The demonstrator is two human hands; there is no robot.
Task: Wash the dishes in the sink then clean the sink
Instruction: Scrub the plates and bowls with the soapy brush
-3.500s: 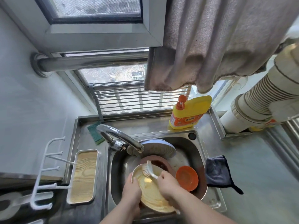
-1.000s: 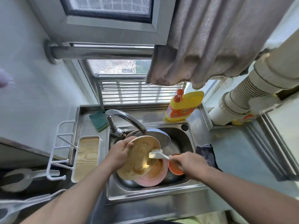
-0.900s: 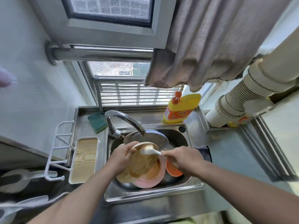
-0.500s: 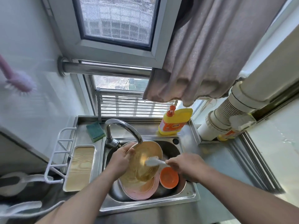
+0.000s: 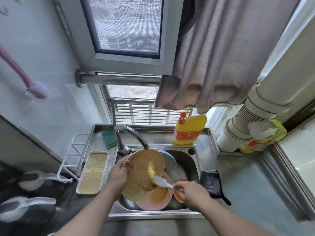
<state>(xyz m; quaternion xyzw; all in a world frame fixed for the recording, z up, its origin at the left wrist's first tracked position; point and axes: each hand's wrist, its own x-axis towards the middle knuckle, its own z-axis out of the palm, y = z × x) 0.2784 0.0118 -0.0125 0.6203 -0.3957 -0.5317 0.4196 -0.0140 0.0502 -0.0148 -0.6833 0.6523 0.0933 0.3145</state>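
My left hand (image 5: 118, 176) grips the left rim of a tan plate (image 5: 144, 169), held tilted over the steel sink (image 5: 194, 160). My right hand (image 5: 191, 192) holds a white dish brush (image 5: 161, 181) whose bristles press against the plate's lower right face. Under the plate in the basin lie a pink plate (image 5: 158, 200), a small orange bowl (image 5: 179, 195) partly hidden by my right hand, and a grey dish (image 5: 168, 160) at the back. The tap (image 5: 131, 135) arches over the plate's top edge.
A yellow detergent bottle (image 5: 189, 129) stands behind the sink. A green sponge (image 5: 110, 138) lies left of the tap, a dark cloth (image 5: 212, 183) right of the sink. A wood-lined tray (image 5: 92, 172) and white rack (image 5: 73, 155) sit left. A pink brush (image 5: 36, 91) hangs on the wall.
The view has tilted upward. The brush has slid from the plate's middle down to its lower right part. My left hand still holds the plate tilted under the tap.
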